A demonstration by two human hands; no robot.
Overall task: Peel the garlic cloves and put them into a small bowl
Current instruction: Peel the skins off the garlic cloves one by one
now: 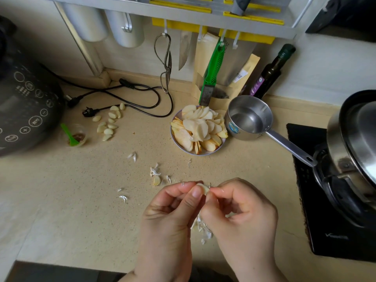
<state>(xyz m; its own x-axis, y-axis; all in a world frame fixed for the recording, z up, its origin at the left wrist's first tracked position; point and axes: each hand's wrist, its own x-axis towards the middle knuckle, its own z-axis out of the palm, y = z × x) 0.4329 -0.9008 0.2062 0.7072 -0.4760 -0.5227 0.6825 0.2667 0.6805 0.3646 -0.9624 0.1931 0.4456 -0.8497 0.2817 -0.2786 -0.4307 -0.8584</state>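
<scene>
Above the beige counter (81, 200), my left hand (173, 212) and my right hand (242, 208) both pinch one pale garlic clove (204, 188) between thumb and fingertips. A pile of several peeled cloves (108, 124) lies on the counter at the back left. Papery garlic skins (157, 176) are scattered in front of my hands, and more skins (203, 228) lie under them. A small clear cup (76, 135) with a green spoon stands left of the peeled cloves.
A plate of sliced fruit (198, 130) sits at centre back, a small steel saucepan (249, 118) to its right. A black cooker (24, 102) and cords (130, 92) lie left. An induction hob with a pot (350, 159) is right. Scissors, knives and a bottle stand behind.
</scene>
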